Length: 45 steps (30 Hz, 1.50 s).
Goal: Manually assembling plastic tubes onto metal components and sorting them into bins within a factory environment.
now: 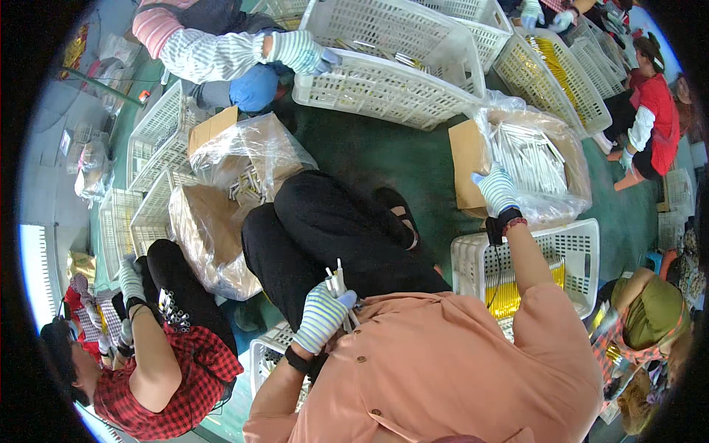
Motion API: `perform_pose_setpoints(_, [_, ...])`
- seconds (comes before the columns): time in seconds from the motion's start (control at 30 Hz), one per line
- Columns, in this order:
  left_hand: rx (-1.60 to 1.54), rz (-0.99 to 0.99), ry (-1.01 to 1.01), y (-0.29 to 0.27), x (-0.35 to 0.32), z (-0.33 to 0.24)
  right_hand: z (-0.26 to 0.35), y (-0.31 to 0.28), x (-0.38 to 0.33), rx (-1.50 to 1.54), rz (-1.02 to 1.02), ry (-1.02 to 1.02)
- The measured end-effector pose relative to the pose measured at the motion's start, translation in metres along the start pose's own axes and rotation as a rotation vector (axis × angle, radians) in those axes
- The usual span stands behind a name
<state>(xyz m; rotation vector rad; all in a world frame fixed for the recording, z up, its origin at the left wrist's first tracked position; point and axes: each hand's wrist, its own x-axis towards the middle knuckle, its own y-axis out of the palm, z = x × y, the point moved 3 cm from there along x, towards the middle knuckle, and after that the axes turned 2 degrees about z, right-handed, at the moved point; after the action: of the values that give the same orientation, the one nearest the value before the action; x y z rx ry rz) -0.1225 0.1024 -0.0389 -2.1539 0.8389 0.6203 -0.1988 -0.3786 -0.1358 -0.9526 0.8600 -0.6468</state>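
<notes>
Bundle of white sticks (337,283), few pieces, at the lap in the gloved left hand (322,317).
Left fingers closed around the bundle; right hand (496,190) at the near left corner of the carton (466,159) of loose white sticks (528,159), its grip not possible to tell. Advised: light, even hold, ends aligned, plastic liner (577,166) kept clear. Obscured: right fingertips' contact; bundle's middle, behind the glove; exact count.

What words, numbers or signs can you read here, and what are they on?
None that I can read.
White sticks in the left hand: no readable writing.
Cardboard box by the right hand: no readable label.
Plastic bags at far left: too small and blurred to tell whether anything is printed.
</notes>
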Motion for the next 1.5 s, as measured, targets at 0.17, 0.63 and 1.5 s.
perform_pose_setpoints(0.17, [-0.035, 0.087, 0.012, -0.001, 0.007, -0.004, -0.002, 0.006, 0.007, 0.006, 0.095, 0.026])
perform_pose_setpoints(0.63, [0.001, 0.121, -0.013, -0.002, 0.009, 0.0, 0.001, -0.008, -0.025, -0.03, 0.039, -0.022])
perform_pose_setpoints(1.5, [0.034, 0.107, 0.021, 0.0, 0.01, 0.009, -0.013, 0.006, -0.011, 0.027, 0.069, -0.086])
